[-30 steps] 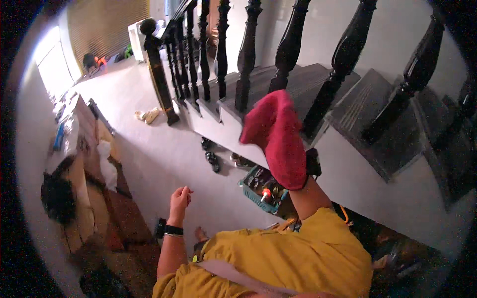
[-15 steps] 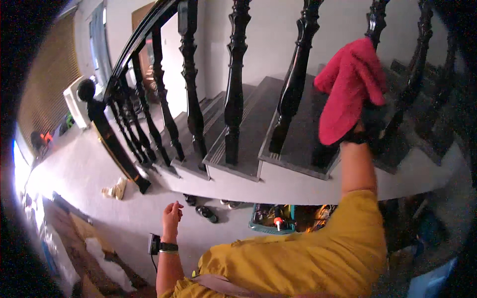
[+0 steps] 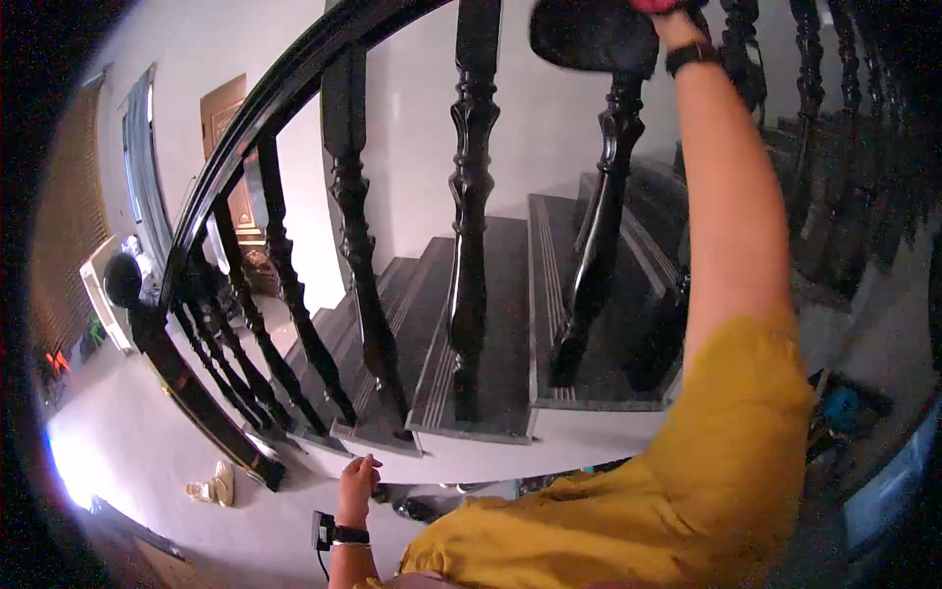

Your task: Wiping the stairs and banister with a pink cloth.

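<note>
My right arm (image 3: 736,216) reaches up to the top edge, where my right hand (image 3: 673,27) holds a pink-red cloth (image 3: 659,4). Only a sliver of that cloth shows; the fingers are mostly cut off by the frame. Beside this hand is a rounded black shape (image 3: 594,37) above a baluster (image 3: 616,128); whether it belongs to the railing I cannot tell. My left hand (image 3: 359,479) hangs low in front of the stair side, fingers curled, with nothing visible in it. A dark band and a small black device (image 3: 322,530) are at the left wrist.
A glossy black handrail (image 3: 260,108) curves down to a newel post (image 3: 186,378). Several turned balusters stand along the dark stone steps (image 3: 491,393). Pale shoes (image 3: 214,485) and dark shoes (image 3: 417,508) lie on the floor. A wooden door (image 3: 221,113) is behind.
My right hand has moved up with the cloth, from the lower part of a baluster to the top edge. The view has shifted, and my left hand now appears lower and slightly further right.
</note>
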A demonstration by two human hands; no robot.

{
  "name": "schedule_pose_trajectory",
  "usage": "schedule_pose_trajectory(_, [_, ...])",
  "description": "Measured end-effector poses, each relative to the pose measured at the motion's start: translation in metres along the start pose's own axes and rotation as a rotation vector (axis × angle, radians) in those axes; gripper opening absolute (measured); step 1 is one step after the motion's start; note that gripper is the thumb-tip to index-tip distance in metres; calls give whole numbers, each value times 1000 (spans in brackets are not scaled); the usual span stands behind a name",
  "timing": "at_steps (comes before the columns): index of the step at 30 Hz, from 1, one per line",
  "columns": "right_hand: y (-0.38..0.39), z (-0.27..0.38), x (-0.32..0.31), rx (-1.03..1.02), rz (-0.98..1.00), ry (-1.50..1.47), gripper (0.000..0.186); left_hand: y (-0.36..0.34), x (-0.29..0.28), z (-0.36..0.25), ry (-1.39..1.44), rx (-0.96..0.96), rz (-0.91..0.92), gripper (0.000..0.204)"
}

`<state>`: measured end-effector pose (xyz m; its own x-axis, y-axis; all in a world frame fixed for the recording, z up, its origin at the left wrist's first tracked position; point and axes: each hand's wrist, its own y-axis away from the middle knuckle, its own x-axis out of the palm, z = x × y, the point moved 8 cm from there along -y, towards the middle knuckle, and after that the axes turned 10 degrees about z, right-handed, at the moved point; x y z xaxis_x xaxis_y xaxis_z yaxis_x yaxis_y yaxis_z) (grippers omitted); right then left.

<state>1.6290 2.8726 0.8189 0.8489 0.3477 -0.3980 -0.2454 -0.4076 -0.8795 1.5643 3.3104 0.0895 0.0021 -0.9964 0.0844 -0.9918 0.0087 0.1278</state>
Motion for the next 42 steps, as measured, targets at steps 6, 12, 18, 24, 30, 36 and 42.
schedule_pose_trajectory(6, [-66,-29,39,460,-140,674,60,-41,0,25,37,-53,82,30])
schedule_pose_trajectory(12, [15,81,67,502,376,1153,33,-95,5,45,-54,-160,259,30])
schedule_pose_trajectory(18, [143,80,98,561,45,740,31,-105,44,23,-126,-116,457,26])
schedule_pose_trajectory(24, [274,105,138,863,-6,372,30,-97,44,49,-147,-241,599,26])
schedule_pose_trajectory(30, [372,162,172,1240,75,142,30,-82,47,40,-223,-173,651,30])
schedule_pose_trajectory(36, [432,180,225,1291,260,55,28,-87,38,61,-256,-171,595,32])
schedule_pose_trajectory(42, [468,186,256,923,496,292,25,-82,56,39,-341,-1,692,31])
